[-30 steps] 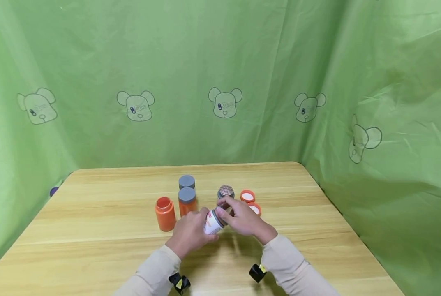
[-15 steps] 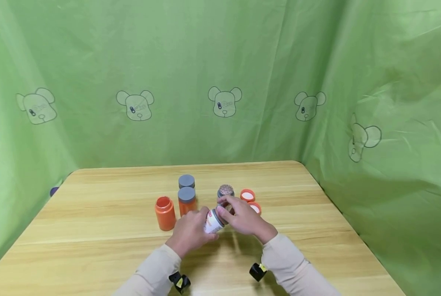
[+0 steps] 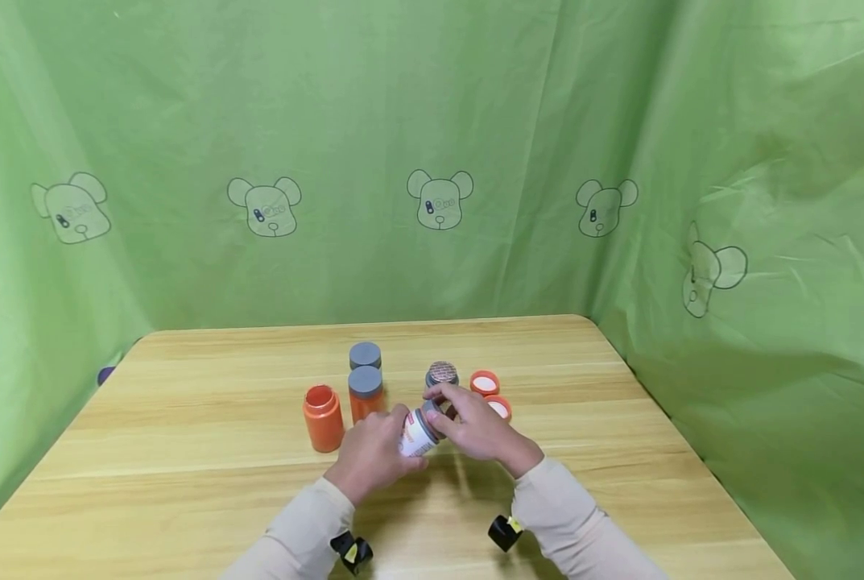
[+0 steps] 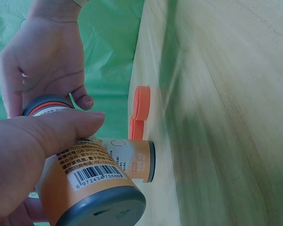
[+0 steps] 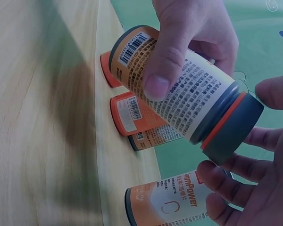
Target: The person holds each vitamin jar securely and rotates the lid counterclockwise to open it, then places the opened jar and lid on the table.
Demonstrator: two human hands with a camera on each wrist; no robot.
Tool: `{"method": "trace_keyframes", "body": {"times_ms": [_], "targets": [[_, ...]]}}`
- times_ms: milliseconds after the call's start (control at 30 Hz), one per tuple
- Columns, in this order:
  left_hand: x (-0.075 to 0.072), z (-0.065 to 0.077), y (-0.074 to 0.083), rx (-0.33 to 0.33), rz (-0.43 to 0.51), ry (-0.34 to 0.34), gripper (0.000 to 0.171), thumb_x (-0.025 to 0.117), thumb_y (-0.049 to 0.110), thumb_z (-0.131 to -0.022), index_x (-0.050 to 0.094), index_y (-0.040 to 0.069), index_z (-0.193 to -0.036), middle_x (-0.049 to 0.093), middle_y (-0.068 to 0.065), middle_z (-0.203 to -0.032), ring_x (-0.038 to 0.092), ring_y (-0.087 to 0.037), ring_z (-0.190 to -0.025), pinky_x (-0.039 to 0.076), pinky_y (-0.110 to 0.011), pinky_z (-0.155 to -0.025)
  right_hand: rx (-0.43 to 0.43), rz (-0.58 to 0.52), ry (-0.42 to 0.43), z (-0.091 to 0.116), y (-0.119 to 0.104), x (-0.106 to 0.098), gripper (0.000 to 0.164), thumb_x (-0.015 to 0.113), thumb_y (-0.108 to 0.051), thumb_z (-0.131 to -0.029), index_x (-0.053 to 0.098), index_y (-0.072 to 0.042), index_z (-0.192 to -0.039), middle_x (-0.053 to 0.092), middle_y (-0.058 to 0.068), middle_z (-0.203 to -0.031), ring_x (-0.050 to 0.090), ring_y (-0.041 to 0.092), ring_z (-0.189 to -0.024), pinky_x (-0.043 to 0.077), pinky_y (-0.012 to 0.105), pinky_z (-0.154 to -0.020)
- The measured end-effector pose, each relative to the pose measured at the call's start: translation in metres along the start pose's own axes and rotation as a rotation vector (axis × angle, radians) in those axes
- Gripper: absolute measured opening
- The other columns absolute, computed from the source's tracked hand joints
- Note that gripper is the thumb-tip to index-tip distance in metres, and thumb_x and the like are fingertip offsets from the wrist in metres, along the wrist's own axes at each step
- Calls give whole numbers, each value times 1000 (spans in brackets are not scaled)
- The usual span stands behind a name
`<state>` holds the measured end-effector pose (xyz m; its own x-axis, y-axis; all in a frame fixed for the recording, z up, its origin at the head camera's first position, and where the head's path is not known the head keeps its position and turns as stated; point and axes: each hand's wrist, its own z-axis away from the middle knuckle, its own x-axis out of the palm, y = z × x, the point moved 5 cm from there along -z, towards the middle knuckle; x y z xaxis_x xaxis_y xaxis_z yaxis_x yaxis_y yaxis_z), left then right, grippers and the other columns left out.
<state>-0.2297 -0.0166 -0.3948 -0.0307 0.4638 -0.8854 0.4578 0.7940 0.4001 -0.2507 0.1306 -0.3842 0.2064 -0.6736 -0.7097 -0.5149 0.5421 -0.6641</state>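
A white-and-orange supplement bottle (image 5: 179, 84) is tilted above the table, its grey cap (image 5: 233, 127) toward the right. My left hand (image 3: 375, 455) grips its body, thumb (image 5: 162, 75) across the printed label. My right hand (image 3: 478, 427) has thumb and fingers at the grey cap; an orange ring shows beneath the cap. Just behind the hands stands a similar bottle (image 5: 165, 202) without a cap, a patterned seal (image 3: 443, 372) over its mouth. In the left wrist view the held bottle's grey base (image 4: 104, 209) faces the camera.
An uncapped orange bottle (image 3: 324, 427) stands left of my hands. Beside it are an orange bottle with a grey cap (image 3: 365, 382) and another grey-capped bottle (image 3: 365, 354) behind. Two orange caps (image 3: 485, 383) lie to the right, white insides up, on the wooden table (image 3: 185, 419).
My right fingers have shifted slightly, and more of the grey cap shows between them. The left hand and the bottle have stayed in place.
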Motion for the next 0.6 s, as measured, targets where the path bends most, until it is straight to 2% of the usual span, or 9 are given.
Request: {"method": "trace_keyframes", "body": {"times_ms": [300, 600], "targets": [[0, 0, -1, -11, -1, -7, 57, 87, 40, -67, 60, 5, -104, 57, -2, -71, 52, -13, -55, 43, -26, -46, 40, 13, -8, -1, 0, 2, 35, 50, -31, -102, 56, -3, -122, 62, 10, -106, 59, 16, -77, 50, 33, -68], [0, -1, -2, -9, 3, -2, 57, 87, 39, -67, 60, 5, -105, 58, -2, -72, 52, -12, -55, 43, -26, -46, 14, -9, -32, -1, 0, 2, 32, 51, -23, -101, 55, -2, -124, 62, 9, -105, 59, 20, -86, 49, 34, -72]]}}
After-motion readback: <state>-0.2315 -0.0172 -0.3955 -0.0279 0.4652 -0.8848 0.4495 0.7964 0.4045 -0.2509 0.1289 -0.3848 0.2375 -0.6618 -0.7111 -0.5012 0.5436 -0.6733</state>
